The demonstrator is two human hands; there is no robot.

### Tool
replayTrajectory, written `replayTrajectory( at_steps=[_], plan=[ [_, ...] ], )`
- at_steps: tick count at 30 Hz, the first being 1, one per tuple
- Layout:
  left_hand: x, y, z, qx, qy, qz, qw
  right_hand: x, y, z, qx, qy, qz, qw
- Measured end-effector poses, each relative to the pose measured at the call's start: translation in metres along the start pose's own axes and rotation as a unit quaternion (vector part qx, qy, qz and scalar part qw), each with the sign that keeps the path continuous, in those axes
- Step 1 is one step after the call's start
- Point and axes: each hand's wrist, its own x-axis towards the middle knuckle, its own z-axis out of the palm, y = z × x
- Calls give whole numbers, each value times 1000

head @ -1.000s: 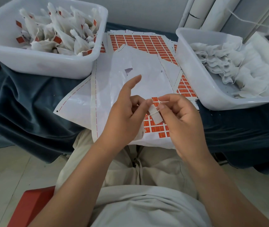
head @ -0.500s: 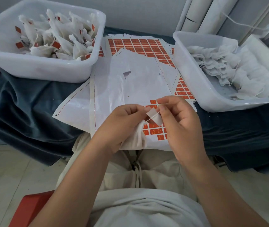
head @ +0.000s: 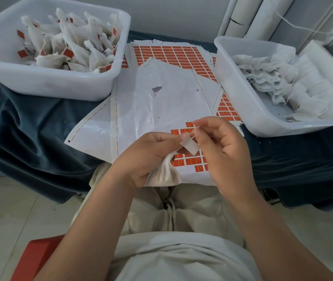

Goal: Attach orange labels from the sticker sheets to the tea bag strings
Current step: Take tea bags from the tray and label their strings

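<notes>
My left hand (head: 151,157) grips a white tea bag (head: 164,175) that hangs below its palm, and its thumb and fingers pinch one end of a label (head: 190,146) seen from its pale back. My right hand (head: 220,151) pinches the thin string (head: 194,134) against the label's upper edge. Both hands are held just above a sticker sheet (head: 188,161) with several orange labels left on it, near the table's front edge.
A white tub (head: 46,82) at the back left holds several labelled tea bags. Another white tub (head: 248,102) on the right holds unlabelled bags. More sticker sheets (head: 171,55) and peeled backing paper (head: 161,102) lie between them on the dark blue cloth (head: 29,126).
My left index finger, raised a second ago, has curled down onto the label. The tea bag has come into view under my left hand. Both hands stay close together over the sheet.
</notes>
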Motion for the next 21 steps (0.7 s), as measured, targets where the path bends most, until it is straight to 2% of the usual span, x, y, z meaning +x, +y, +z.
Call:
replayTrajectory(
  at_steps=[8, 16, 21],
  plan=[
    [1, -1, 2, -21, -7, 3, 1000, 0, 4, 1, -9, -6, 1, 1000],
    [2, -1, -2, -2, -5, 14, 1000, 1, 1, 1, 69, -26, 58, 996],
    [3, -3, -4, 30, 8, 43, 999, 2, 2, 1, 81, -27, 67, 994]
  ],
)
